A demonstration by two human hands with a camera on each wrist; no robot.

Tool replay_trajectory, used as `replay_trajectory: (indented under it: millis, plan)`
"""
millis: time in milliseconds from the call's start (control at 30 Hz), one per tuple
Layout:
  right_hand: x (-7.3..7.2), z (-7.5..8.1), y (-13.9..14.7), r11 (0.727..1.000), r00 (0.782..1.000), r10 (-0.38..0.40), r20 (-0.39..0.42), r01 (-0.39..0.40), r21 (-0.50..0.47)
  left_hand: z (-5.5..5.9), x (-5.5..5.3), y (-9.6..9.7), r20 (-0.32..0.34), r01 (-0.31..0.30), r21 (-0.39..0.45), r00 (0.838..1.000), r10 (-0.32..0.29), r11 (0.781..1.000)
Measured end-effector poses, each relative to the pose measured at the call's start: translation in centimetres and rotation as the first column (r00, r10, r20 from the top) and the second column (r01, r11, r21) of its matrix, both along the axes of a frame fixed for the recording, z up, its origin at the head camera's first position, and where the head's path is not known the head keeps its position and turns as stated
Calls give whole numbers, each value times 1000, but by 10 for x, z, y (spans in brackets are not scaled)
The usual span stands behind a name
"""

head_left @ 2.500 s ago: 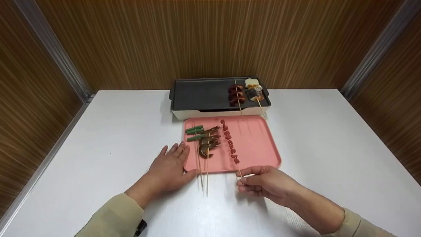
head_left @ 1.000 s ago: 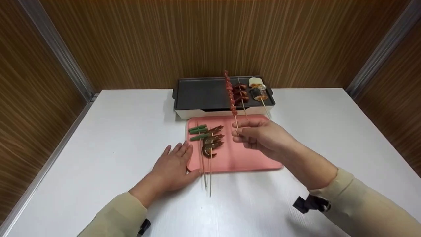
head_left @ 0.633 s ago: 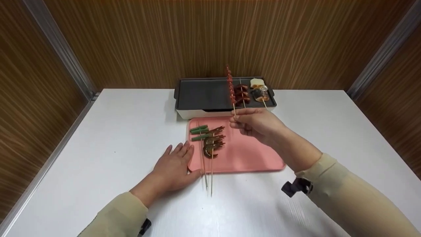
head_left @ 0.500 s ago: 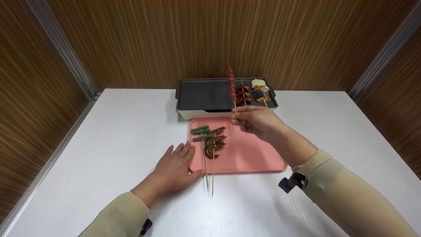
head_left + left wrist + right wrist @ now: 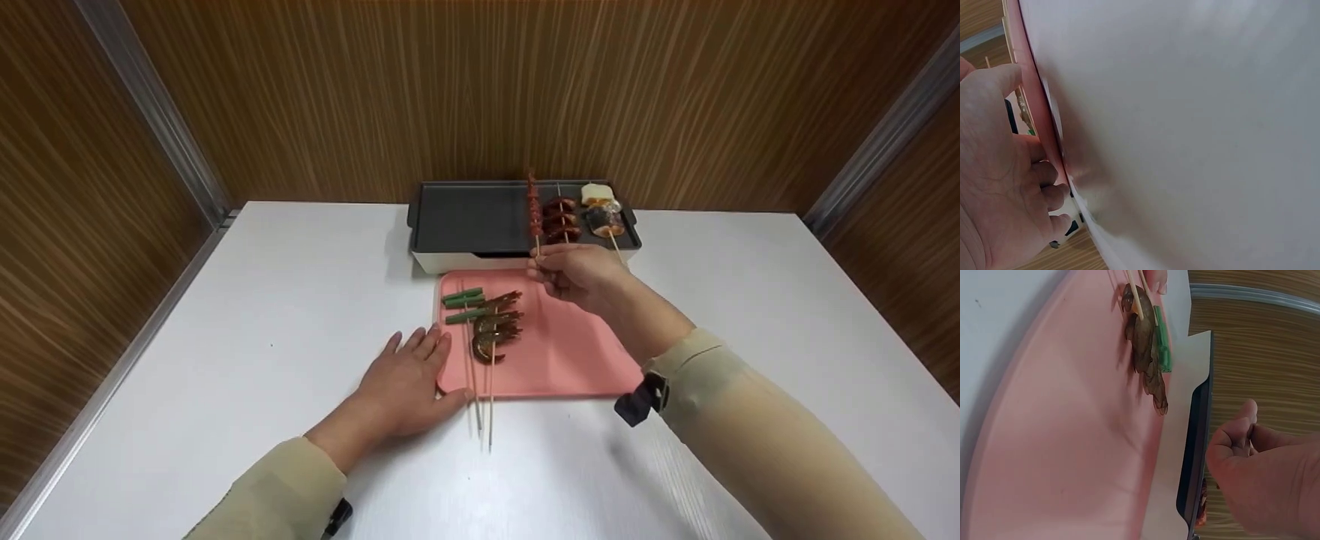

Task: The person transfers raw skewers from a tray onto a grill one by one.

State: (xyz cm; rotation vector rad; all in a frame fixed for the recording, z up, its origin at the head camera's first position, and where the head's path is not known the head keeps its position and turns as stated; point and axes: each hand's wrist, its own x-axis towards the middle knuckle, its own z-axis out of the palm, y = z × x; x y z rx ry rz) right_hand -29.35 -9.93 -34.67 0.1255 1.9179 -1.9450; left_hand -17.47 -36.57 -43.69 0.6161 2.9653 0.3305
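My right hand (image 5: 574, 271) pinches the bare stick end of a skewer of small red meat pieces (image 5: 534, 211). The meat overlaps the dark griddle plate (image 5: 472, 217) in the head view, just left of a skewer of dark-red glazed pieces (image 5: 562, 219). In the right wrist view the right hand (image 5: 1264, 461) is at the griddle's front edge, and its skewer is hidden. My left hand (image 5: 405, 382) lies with fingers spread at the left edge of the pink tray (image 5: 577, 360). On that tray lie a shrimp skewer (image 5: 495, 330) and a green vegetable skewer (image 5: 465, 306).
Farthest right on the griddle sits a skewer with a white piece and a dark-wrapped piece (image 5: 604, 220). The griddle's white base (image 5: 442, 262) stands directly behind the tray. A wood-grain panel (image 5: 337, 97) rises behind the white table (image 5: 322, 285).
My right hand has lifted the red meat skewer from the tray, carried it forward to the griddle and lowered its tip. My left hand has stayed at the tray edge.
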Motion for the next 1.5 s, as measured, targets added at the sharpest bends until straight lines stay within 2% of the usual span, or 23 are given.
replay_trajectory:
  millis: [233, 433, 700, 1033, 1267, 1500]
  plan:
    - [-6, -5, -1, 1000, 1000, -4, 13, 4, -4, 0, 0, 2, 6, -3, -13, 1000, 3, 1000]
    - [-9, -8, -4, 999, 999, -39, 26, 39, 9, -1, 0, 2, 4, 1, -13, 1000, -1, 1000]
    - [-7, -10, -6, 997, 996, -83, 25, 83, 0, -2, -2, 0, -9, 12, -7, 1000, -12, 1000]
    - [-2, -13, -2, 997, 997, -81, 20, 81, -2, -3, -4, -2, -34, 30, -11, 999, -30, 999]
    - [10, -14, 6, 999, 999, -43, -10, 43, 22, -2, -4, -2, -20, 26, -9, 999, -26, 1000]
    - [30, -11, 27, 987, 993, 20, -115, -1, 164, -1, -5, -1, -21, 29, -8, 999, -29, 1000]
